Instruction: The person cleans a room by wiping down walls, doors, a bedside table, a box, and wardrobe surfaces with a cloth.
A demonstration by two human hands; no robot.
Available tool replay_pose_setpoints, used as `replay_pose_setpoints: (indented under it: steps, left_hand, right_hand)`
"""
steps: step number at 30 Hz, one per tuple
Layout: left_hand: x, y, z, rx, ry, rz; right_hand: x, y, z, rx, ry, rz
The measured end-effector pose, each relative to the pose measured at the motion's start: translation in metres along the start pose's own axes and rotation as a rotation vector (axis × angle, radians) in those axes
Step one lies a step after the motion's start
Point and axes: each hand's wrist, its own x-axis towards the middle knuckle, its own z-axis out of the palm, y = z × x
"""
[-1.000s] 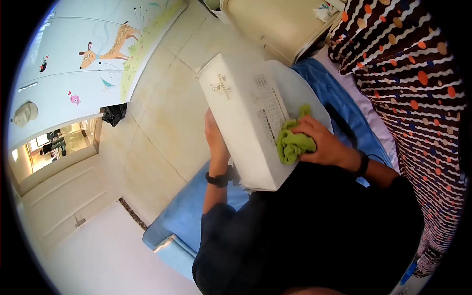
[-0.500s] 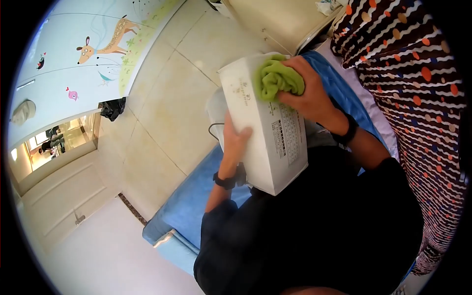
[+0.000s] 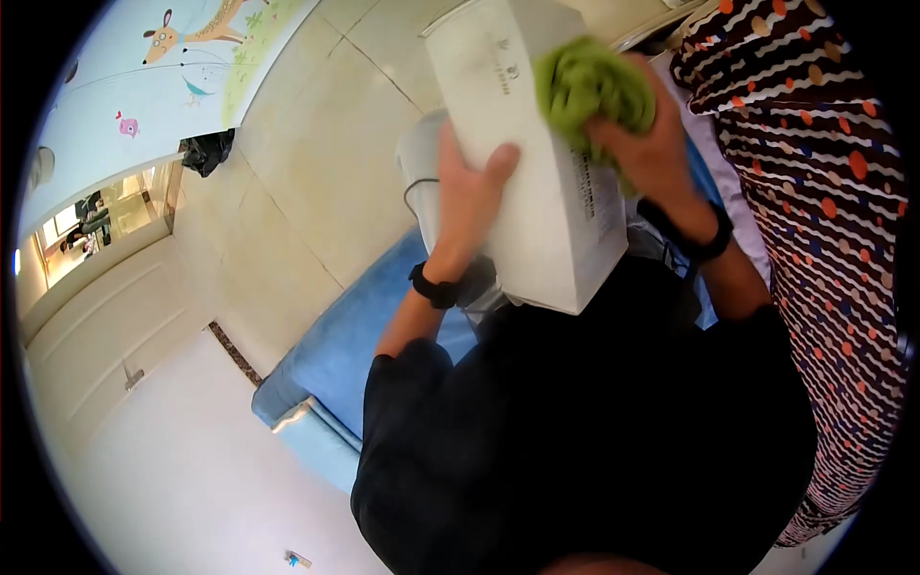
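Observation:
A long white cardboard box (image 3: 522, 144) with small printed text is held tilted in front of my body. My left hand (image 3: 471, 196) grips its left side, thumb lying on the face toward me and the other fingers hidden behind the edge. In my right hand (image 3: 652, 153) is a bunched green cloth (image 3: 594, 88), pressed against or close to the box's right printed side; exact contact I cannot tell. Both wrists wear black bands. Behind the box, a pale grey rounded object (image 3: 418, 158) with a thin dark cord shows in part.
Blue bedding (image 3: 331, 316) lies below and left of the box. A patterned brown curtain or cloth (image 3: 795, 192) hangs at the right. Beyond are floor tiles (image 3: 278, 192), a black plastic bag (image 3: 208, 151), a door (image 3: 105, 316) and a wall panel with a painted deer (image 3: 196, 29).
The box, both hands and the cloth have shifted up and slightly right in view. The cloth has moved a little outward along the box's right side. The camera view has also shifted.

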Motion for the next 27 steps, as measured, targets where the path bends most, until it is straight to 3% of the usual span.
replay_pose_setpoints:
  steps: [6, 9, 12, 15, 19, 22, 27]
  left_hand:
    - [0.009, -0.006, 0.005, -0.024, 0.014, 0.052]
    - [0.012, 0.000, 0.009, -0.107, 0.044, -0.086]
    - [0.014, -0.013, 0.009, -0.062, 0.027, -0.047]
    - [0.014, -0.011, 0.014, -0.100, 0.000, -0.042]
    - [0.010, -0.006, 0.016, -0.024, -0.017, -0.033]
    - [0.005, -0.017, 0.015, 0.026, -0.031, 0.023]
    - [-0.003, -0.019, 0.011, -0.026, -0.061, 0.043]
  right_hand:
    - [-0.003, 0.021, -0.024, -0.069, -0.002, 0.143]
    - [-0.050, 0.018, -0.028, -0.136, -0.069, 0.298]
    - [-0.086, 0.000, -0.028, -0.173, -0.216, 0.277]
    - [-0.092, 0.002, -0.022, 0.079, -0.142, 0.279]
    - [-0.042, 0.015, -0.020, 0.139, -0.072, 0.198]
    - [0.001, 0.035, -0.021, 0.090, 0.067, 0.142]
    - [-0.013, 0.037, -0.021, 0.007, 0.061, 0.149]
